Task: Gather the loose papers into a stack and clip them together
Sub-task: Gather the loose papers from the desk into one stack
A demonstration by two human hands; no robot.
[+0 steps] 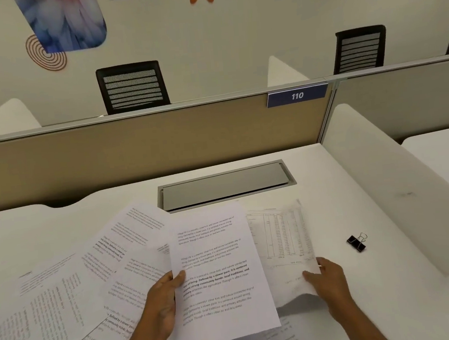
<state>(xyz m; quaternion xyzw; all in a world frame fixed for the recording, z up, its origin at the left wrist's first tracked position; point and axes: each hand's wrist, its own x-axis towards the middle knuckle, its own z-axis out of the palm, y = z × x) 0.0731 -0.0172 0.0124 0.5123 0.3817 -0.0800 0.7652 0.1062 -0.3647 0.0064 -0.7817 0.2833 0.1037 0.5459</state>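
Several printed sheets lie fanned over the white desk (358, 206). My left hand (162, 302) grips the left edge of a text sheet (217, 274), lifted slightly above the others. My right hand (327, 277) pinches the lower right corner of a table-printed sheet (281, 235), which curls up off the desk and lies partly under the text sheet. More loose papers (73, 288) spread to the left, overlapping at angles. A black binder clip (356, 242) with silver handles rests alone on the desk, to the right of my right hand.
A grey cable hatch (225, 186) is set into the desk just behind the papers. A beige partition (133, 151) closes the back, a white divider (401, 194) the right side. Black chairs (133, 88) stand beyond.
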